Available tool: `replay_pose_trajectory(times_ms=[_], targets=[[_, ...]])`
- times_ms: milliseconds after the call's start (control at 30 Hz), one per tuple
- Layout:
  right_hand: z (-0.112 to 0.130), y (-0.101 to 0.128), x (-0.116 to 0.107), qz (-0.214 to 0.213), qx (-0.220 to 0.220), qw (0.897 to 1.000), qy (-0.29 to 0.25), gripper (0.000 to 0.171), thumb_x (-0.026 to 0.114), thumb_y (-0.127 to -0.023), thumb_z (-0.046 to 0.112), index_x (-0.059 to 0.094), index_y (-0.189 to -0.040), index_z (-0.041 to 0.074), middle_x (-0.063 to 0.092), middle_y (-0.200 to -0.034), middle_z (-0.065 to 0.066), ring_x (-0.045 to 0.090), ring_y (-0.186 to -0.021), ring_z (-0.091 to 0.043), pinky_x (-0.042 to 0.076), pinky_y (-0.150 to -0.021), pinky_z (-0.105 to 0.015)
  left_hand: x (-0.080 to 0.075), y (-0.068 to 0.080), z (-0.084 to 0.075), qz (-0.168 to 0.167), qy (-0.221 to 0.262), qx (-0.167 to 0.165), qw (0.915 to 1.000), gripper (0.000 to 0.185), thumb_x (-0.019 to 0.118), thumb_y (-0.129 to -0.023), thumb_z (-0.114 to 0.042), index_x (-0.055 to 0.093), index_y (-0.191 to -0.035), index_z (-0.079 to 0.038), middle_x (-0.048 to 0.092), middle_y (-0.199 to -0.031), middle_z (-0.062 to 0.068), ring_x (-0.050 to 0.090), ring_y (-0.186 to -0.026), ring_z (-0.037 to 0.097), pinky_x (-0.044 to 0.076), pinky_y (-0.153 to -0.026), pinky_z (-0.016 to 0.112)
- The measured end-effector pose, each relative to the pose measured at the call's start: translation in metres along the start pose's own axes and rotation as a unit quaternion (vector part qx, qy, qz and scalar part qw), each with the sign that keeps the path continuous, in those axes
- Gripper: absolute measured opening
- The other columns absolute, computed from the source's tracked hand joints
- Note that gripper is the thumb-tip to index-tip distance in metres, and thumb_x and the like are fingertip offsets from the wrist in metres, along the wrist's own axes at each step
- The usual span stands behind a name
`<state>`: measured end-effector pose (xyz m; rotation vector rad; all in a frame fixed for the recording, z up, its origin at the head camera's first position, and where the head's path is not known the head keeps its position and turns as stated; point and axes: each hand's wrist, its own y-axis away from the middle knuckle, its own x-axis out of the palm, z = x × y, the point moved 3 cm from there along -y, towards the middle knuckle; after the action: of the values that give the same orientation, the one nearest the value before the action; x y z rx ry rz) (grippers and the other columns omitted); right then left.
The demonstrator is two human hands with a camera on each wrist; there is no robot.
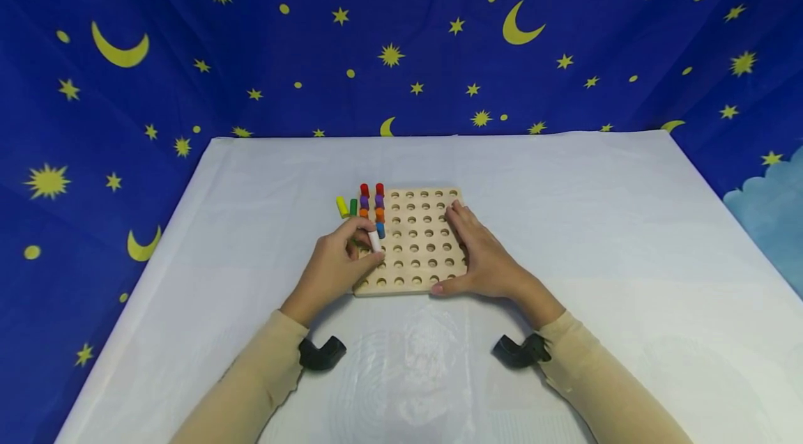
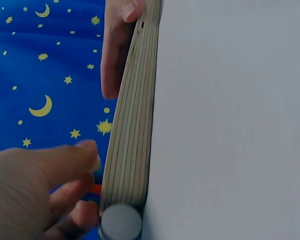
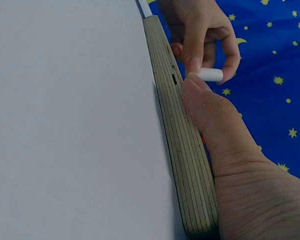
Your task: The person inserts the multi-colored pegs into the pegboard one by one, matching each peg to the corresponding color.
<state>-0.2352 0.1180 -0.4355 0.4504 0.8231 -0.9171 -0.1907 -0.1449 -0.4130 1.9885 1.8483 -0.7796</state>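
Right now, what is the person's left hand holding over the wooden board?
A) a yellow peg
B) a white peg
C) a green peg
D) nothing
B: the left hand pinches a white peg in its fingers over the wooden board, while the yellow peg and the green peg sit on the cloth beside the board.

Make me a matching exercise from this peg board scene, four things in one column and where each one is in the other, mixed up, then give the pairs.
Things:
1. white peg
2. yellow peg
3. right hand
4. red pegs

Places:
A. lying on the cloth, left of the board
B. flat on the board's right part
C. pinched in the left hand
D. standing in the board's far left holes

Pairs: 1-C, 2-A, 3-B, 4-D
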Motion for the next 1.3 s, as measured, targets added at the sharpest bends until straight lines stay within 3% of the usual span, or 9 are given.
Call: replay_pose_trajectory(times_ms=[267,567,733,967,1033,1133,1300], targets=[[0.000,0.000,0.000,0.000,0.000,1.000,-0.004,0.140,0.087,-0.058,0.065,0.006,-0.161,0.015,-0.005,-0.168,-0.004,-0.003,-0.156,-0.025,0.008,-0.123,-0.054,0.006,0.000,-0.006,-0.030,-0.050,0.059,0.9966,0.034,0.079,-0.086,-0.016,0.064,-0.116,-0.014,0.070,-0.091,-0.001,0.051,-0.068,0.011,0.043,-0.062,0.027],[0.000,0.001,0.000,0.002,0.005,1.000,-0.004,0.140,0.088,-0.058,0.064,0.006,-0.161,0.015,-0.005,-0.168,-0.004,-0.003,-0.156,-0.025,0.008,-0.123,-0.054,0.012,0.001,-0.009,-0.040,-0.113,0.106,0.9871,0.025,0.075,-0.089,-0.014,0.070,-0.113,-0.012,0.070,-0.101,0.001,0.061,-0.085,0.012,0.052,-0.075,0.032],[0.001,0.001,-0.001,0.000,0.002,1.000,-0.002,0.140,0.087,-0.058,0.065,0.006,-0.161,0.015,-0.004,-0.168,-0.004,-0.002,-0.156,-0.026,0.008,-0.123,-0.053,0.011,0.004,-0.010,-0.047,-0.098,0.121,0.9867,0.027,0.076,-0.088,-0.013,0.069,-0.114,-0.010,0.066,-0.109,0.003,0.061,-0.087,0.013,0.052,-0.074,0.030],[0.001,0.000,-0.001,0.001,0.000,1.000,0.002,0.141,0.087,-0.058,0.065,0.005,-0.161,0.016,-0.005,-0.168,-0.004,-0.003,-0.156,-0.025,0.008,-0.123,-0.053,-0.005,0.007,-0.009,-0.104,-0.034,0.138,0.9843,0.027,0.067,-0.093,-0.010,0.065,-0.120,-0.006,0.058,-0.096,0.006,0.043,-0.063,0.009,0.039,-0.056,0.023],[0.001,0.000,-0.002,0.002,0.001,1.000,0.002,0.141,0.087,-0.058,0.065,0.005,-0.161,0.016,-0.005,-0.168,-0.004,-0.003,-0.156,-0.025,0.008,-0.123,-0.053,-0.012,0.007,-0.004,-0.127,-0.021,0.133,0.9827,0.027,0.064,-0.093,-0.006,0.064,-0.121,-0.003,0.057,-0.091,0.005,0.039,-0.059,0.008,0.036,-0.053,0.023],[0.002,0.001,-0.002,0.003,0.002,1.000,-0.001,0.141,0.088,-0.058,0.064,0.005,-0.161,0.016,-0.005,-0.168,-0.004,-0.003,-0.156,-0.025,0.008,-0.123,-0.054,-0.022,0.006,0.006,-0.141,-0.012,0.100,0.9849,0.030,0.061,-0.093,-0.002,0.062,-0.123,-0.002,0.055,-0.089,0.004,0.036,-0.057,0.008,0.034,-0.053,0.024],[0.001,0.001,-0.001,0.000,-0.004,1.000,0.000,0.140,0.088,-0.058,0.064,0.006,-0.161,0.014,-0.004,-0.168,-0.006,-0.002,-0.156,-0.025,0.008,-0.123,-0.053,-0.032,0.007,0.020,-0.095,-0.039,0.021,0.9945,0.031,0.061,-0.094,-0.008,0.062,-0.125,-0.005,0.057,-0.092,0.004,0.040,-0.061,0.012,0.036,-0.058,0.026]])
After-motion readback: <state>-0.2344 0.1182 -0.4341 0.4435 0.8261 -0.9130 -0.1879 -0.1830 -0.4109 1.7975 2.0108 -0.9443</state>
